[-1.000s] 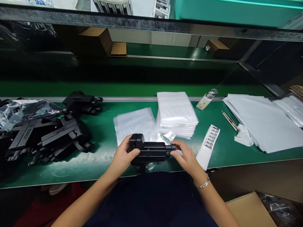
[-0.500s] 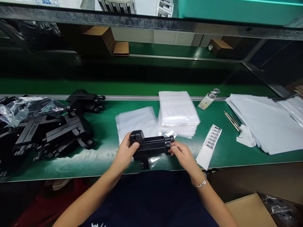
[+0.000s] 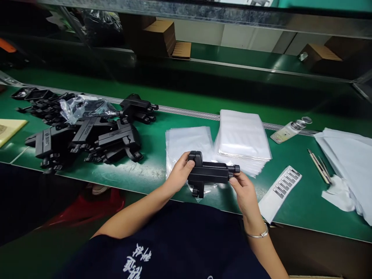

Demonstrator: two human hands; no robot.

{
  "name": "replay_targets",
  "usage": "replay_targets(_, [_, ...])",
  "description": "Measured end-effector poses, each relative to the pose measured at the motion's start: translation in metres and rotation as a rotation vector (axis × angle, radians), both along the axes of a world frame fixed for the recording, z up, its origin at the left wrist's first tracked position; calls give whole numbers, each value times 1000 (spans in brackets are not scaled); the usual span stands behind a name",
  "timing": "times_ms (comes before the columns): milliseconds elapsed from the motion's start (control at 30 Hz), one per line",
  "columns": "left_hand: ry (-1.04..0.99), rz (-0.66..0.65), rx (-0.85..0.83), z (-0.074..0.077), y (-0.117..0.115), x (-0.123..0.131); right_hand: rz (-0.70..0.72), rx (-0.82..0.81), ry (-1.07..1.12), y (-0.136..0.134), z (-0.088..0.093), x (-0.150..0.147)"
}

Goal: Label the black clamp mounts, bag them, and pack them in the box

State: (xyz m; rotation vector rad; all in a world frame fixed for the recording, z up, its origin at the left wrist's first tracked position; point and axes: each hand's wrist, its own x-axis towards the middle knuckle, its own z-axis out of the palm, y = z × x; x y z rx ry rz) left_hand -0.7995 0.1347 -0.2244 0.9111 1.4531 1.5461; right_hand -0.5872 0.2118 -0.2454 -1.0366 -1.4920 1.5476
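Observation:
Between my two hands I hold a black plastic clamp-like holder (image 3: 210, 173) above the front of the green bench. My left hand (image 3: 180, 173) grips its rounded left end, thumb on top. My right hand (image 3: 243, 187) pinches the small knobs at its right end. Right behind the holder lie a thin stack of clear plastic bags (image 3: 188, 141) and a taller stack of clear bags (image 3: 244, 133). To the right of my right hand is a white strip of printed labels (image 3: 280, 192).
Several similar black holders (image 3: 116, 141) pile up on the left, with crumpled clear plastic (image 3: 84, 108) over some. At right are a small bottle (image 3: 290, 130), tweezers (image 3: 319, 166), a crumpled white tissue (image 3: 338, 193) and white sheets (image 3: 348, 155). A metal shelf edge (image 3: 203, 15) crosses above.
The view has turned to the left, so more of the black holders' pile shows and the bench looks tilted. Both hands keep their hold on the holder.

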Motion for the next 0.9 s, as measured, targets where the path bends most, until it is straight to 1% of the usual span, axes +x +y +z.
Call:
replay_targets(100, [41,-17,38,3,-1,1,-58,110,-95,3,0,-1])
replay_targets(200, [92,-34,75,5,0,1,-66,173,-195,5,1,-4])
replay_targets(233, [89,-32,70,5,0,0,-48,183,-186,5,1,-5])
replay_targets(333, [59,-5,39,4,0,-1,7,164,-64,5,-5,-7])
replay_targets(400, [78,-9,51,3,-2,0,-28,126,-27,5,-10,-8])
replay_targets(500, [131,-30,98,3,-5,1,-108,115,-102,5,-12,-9])
replay_targets(567, [102,-11,82,4,-5,0,-78,158,-135,4,-10,-9])
replay_targets(633, [51,24,37,4,-3,-2,-21,213,-101,4,-8,-8])
replay_targets(700, [48,48,25,5,-4,-3,0,242,-64,4,-7,-8])
replay_targets(833, [143,11,95,8,-6,-1,-69,239,-158,4,-6,-9])
replay_targets(900, [134,14,101,10,-6,-1,-62,264,-174,4,-5,-9])
